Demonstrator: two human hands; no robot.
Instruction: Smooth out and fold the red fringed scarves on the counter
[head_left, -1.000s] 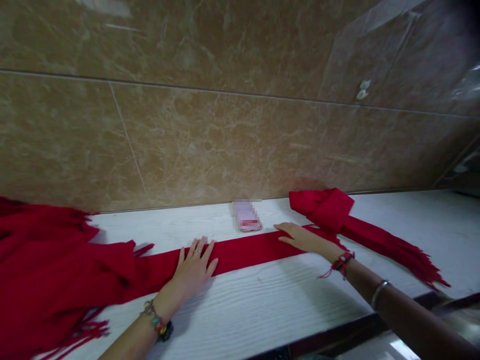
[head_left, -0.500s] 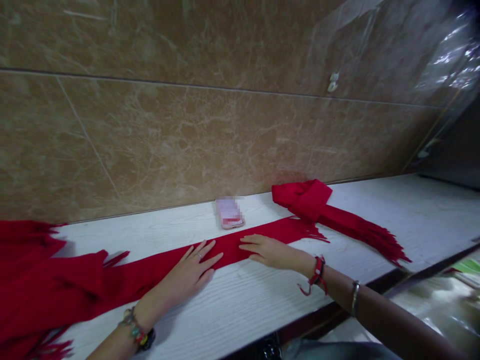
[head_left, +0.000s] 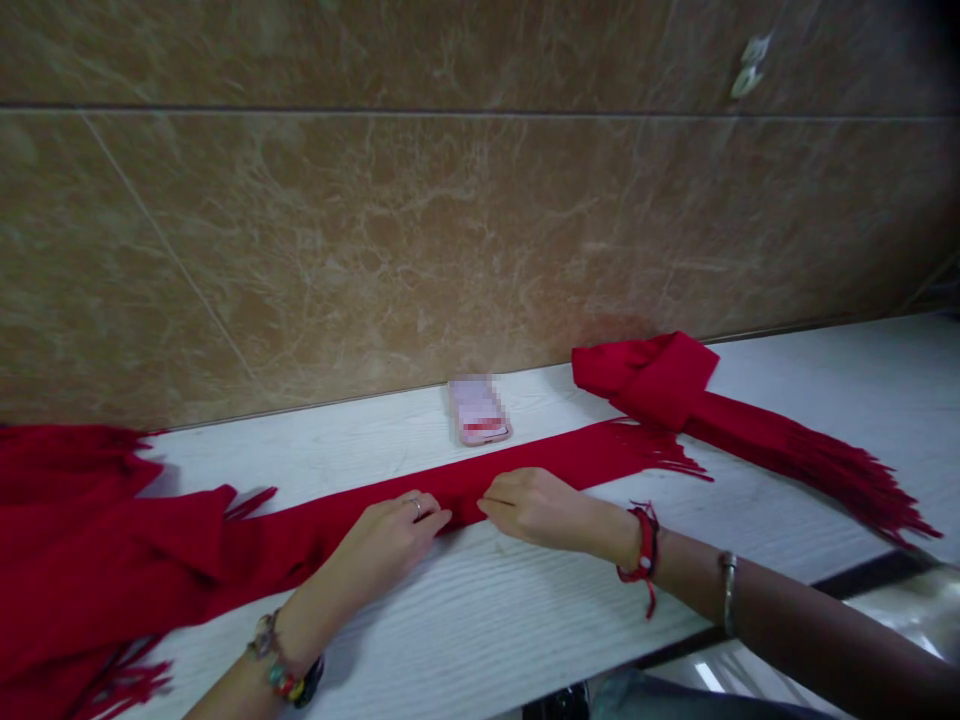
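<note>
A long red scarf (head_left: 555, 458) with a fringed right end lies stretched across the white tabletop. On its near edge, my left hand (head_left: 401, 530), with a ring and a beaded bracelet, has its fingers curled and closed on the cloth. Just to the right, my right hand (head_left: 536, 508), wearing a red cord bracelet and a metal bangle, pinches the same edge. A short stretch of the scarf shows between the two hands. Both sets of fingertips are partly hidden.
A pink phone (head_left: 478, 412) lies behind the scarf near the tiled wall (head_left: 420, 240). At right, a folded red scarf (head_left: 652, 375) overlaps the fringe area. A heap of red scarves (head_left: 82, 560) covers the left side of the white table (head_left: 465, 620).
Both hands were lying flat with fingers spread on the scarf; now their fingers are curled and closed at its near edge. The view has shifted slightly, moving the phone and folded scarf rightward.
</note>
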